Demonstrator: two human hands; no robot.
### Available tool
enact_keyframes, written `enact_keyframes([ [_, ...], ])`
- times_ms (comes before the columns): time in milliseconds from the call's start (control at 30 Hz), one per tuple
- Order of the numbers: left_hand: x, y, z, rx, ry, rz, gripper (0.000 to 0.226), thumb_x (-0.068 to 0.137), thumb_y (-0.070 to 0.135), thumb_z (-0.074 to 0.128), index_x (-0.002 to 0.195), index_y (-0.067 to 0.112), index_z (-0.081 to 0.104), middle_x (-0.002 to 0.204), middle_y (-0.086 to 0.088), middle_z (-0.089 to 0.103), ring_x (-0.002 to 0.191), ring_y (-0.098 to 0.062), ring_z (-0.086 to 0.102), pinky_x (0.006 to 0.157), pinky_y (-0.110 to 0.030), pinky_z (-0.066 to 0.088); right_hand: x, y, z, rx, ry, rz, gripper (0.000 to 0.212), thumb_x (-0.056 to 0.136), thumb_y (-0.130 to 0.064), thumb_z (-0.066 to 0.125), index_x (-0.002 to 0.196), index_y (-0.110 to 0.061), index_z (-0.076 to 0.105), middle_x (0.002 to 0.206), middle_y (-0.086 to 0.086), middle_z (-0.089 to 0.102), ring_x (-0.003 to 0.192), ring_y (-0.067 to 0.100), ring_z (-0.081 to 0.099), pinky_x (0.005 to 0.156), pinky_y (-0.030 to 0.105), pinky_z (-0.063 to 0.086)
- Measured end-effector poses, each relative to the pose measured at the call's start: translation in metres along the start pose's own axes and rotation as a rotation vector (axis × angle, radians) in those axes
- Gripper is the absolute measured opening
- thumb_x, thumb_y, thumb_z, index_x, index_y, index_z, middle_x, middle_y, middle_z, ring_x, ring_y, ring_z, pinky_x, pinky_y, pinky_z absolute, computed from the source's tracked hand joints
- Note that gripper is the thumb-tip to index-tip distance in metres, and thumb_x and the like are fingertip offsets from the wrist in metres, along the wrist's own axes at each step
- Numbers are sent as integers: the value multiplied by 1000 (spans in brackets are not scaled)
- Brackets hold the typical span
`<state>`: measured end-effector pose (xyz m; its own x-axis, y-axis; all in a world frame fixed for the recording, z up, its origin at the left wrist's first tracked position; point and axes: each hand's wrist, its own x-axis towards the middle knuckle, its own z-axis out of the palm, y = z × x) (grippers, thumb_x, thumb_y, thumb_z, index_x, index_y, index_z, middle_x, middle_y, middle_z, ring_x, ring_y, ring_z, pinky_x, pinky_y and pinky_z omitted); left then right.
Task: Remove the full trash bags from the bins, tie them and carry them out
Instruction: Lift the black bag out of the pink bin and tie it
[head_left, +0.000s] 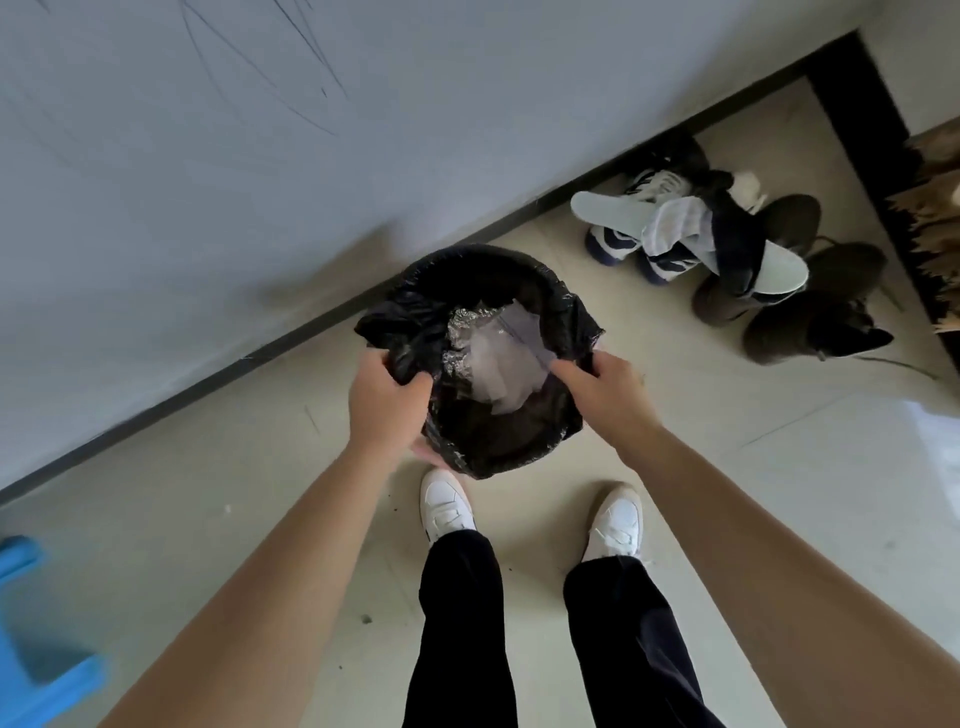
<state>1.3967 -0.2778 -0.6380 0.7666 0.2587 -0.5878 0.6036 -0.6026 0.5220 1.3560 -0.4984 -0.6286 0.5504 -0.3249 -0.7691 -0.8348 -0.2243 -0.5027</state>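
One crinkled black plastic trash bag (483, 441) stands on the pale tiled floor (260, 493) beside the wall (208, 182), holding crumpled silver foil (460, 332); left hand (384, 400) and right hand (608, 387) each clutch its rim.

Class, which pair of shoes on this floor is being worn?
The plain white shoes nearest the camera, with black trouser legs above them. The navy-white sneakers and brown boots sit unworn near the wall.

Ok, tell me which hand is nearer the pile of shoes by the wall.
Right. The right hand grips the trash bag at the rim facing the shoes; the left hand grips the opposite rim, across the bag from them.
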Motion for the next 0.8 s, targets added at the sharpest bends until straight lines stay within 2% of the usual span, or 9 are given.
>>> enact_keyframes([
  [67,0,1,-5,-182,27,-234,24,83,6,58,106,5,63,87,-4,63,80,-25,62,67,-31,51,-4,-2,-13,20,46,37,36,90,-39,62,77,-6,52,68,1,46,64,18,45,60,31,35],
  [167,-22,14,-14,-65,107,100,27,88,-2,51,103,10,70,83,3,64,78,-14,60,63,-18,46,-15,-5,-24,43,143,-84,42,88,-39,66,81,1,53,66,1,46,64,17,45,62,33,37],
  [233,-45,27,-16,-89,15,331,37,87,-7,51,108,14,72,89,7,68,81,0,63,69,-10,48,-25,-10,-27,6,101,-151,41,87,-35,69,79,2,52,65,1,46,62,15,43,61,31,35],
  [333,-71,41,-18,-89,56,440,27,82,-7,57,95,12,69,91,-3,63,80,-3,58,72,-7,42,-41,-22,-32,-36,158,-285,35,86,-30,69,70,-6,49,71,-2,48,64,13,46,62,28,38],
  [467,-93,58,-32,-217,210,224,23,77,-4,62,82,15,50,87,-9,52,68,-10,45,59,-7,36,-66,-42,-46,-60,425,-449,20,88,-26,69,76,-15,57,92,-8,46,75,-1,48,68,4,35],
  [533,-104,64,-41,-266,250,141,29,79,6,70,71,16,44,72,-3,49,60,-7,42,51,-11,34,-83,-51,-54,-82,501,-591,20,85,-25,72,77,-11,59,95,-5,47,75,4,44,68,3,34],
  [600,-118,70,-53,-353,297,68,38,84,21,74,64,14,43,60,1,43,50,-5,36,47,-14,32,-99,-59,-65,-93,474,-688,23,85,-24,72,74,-13,55,84,-4,50,71,7,43,61,7,36],
  [700,-139,76,-77,-531,504,-107,36,95,30,62,68,11,46,61,2,45,51,-8,40,48,-17,35,-114,-61,-88,-214,243,-500,27,89,-31,67,76,-13,52,66,2,57,61,17,53,53,25,40],
  [800,-168,71,-105,-817,660,-375,20,97,23,48,78,17,54,73,1,55,66,-18,52,63,-32,45,-130,-56,-116,-297,131,-251,29,91,-38,63,92,-8,61,78,5,61,83,29,63,60,33,40],
])
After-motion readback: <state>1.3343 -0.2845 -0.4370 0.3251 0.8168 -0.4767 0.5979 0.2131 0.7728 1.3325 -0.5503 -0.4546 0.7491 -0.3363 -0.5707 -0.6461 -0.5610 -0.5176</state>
